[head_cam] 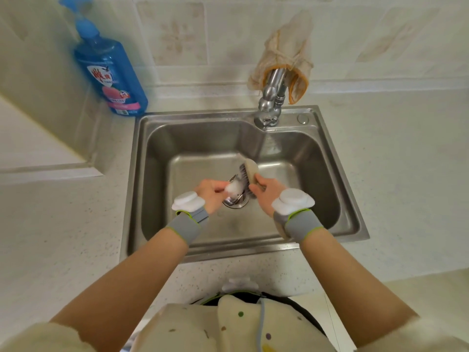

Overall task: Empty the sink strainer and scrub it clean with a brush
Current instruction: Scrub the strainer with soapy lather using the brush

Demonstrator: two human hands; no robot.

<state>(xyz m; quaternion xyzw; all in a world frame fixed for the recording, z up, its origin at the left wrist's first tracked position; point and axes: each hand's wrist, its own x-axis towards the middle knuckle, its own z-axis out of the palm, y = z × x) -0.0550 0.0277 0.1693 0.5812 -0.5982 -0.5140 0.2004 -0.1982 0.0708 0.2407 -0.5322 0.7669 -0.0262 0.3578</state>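
Over the middle of the steel sink, my left hand pinches the metal sink strainer, which is coated in white foam. My right hand grips a scrub brush with a pale handle and dark bristles. The bristles press against the strainer from the right. Directly below the strainer, the drain opening shows partly behind my left hand. Both wrists wear grey bands with white pucks.
A blue pump bottle of soap stands on the counter at the back left. The chrome faucet rises behind the sink with a stained cloth draped over it. Pale speckled counter surrounds the basin.
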